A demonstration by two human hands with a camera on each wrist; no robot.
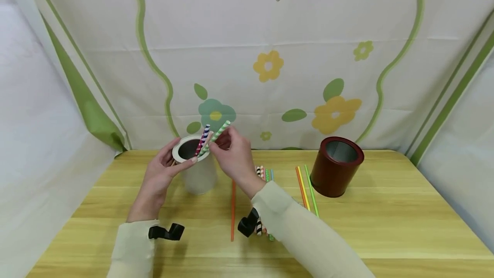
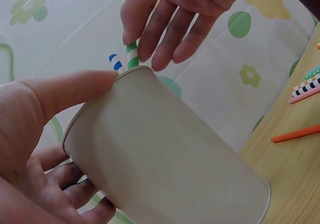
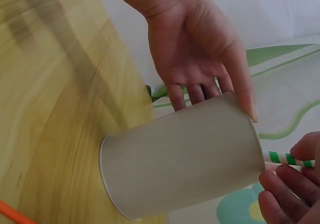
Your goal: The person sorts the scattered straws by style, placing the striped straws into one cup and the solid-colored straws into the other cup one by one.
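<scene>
At the top of the white can [image 1: 198, 177], the right hand [image 1: 236, 154] pinches a green-striped paper straw [image 1: 224, 128]. The left hand [image 1: 157, 179] grips the can, which could tip if that hand slips.

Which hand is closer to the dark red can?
Right. The right hand pinches a green-striped straw, left of the dark red can; the left hand is farther left, holding the white can.

One white canister [image 1: 200, 177], one dark red canister [image 1: 332, 179]; one left hand [image 1: 156, 179], one right hand [image 1: 236, 153]; one held green-striped straw [image 1: 219, 133]; one lone orange straw [image 1: 233, 209]; other straws [image 1: 311, 190] partly hidden, number uncertain.
</scene>
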